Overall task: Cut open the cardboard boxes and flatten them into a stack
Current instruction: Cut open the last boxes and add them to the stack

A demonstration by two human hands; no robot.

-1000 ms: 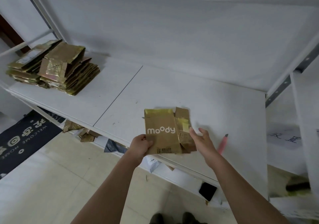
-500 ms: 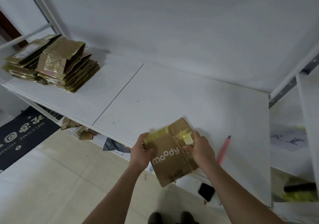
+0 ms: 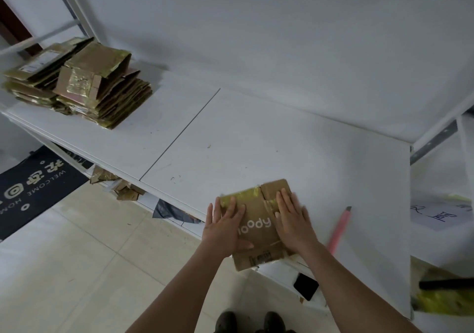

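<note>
Now both palms press down: the left hand [image 3: 225, 226] and right hand [image 3: 292, 219] lie flat with fingers straight, clamped on nothing, on the cardboard box [image 3: 259, 226] at the shelf's [image 3: 256, 148] front edge. Best to lean weight evenly so the creases give. The pink cutter [image 3: 339, 230] sits just right of the right hand, and the flattened stack [image 3: 84, 83] waits far off left.

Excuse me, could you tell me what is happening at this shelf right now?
A person is pressing a cardboard box flat on the white shelf, with the left hand and right hand laid open on it. A stack of flattened boxes sits far left, and a pink cutter lies just right of the hands.
</note>
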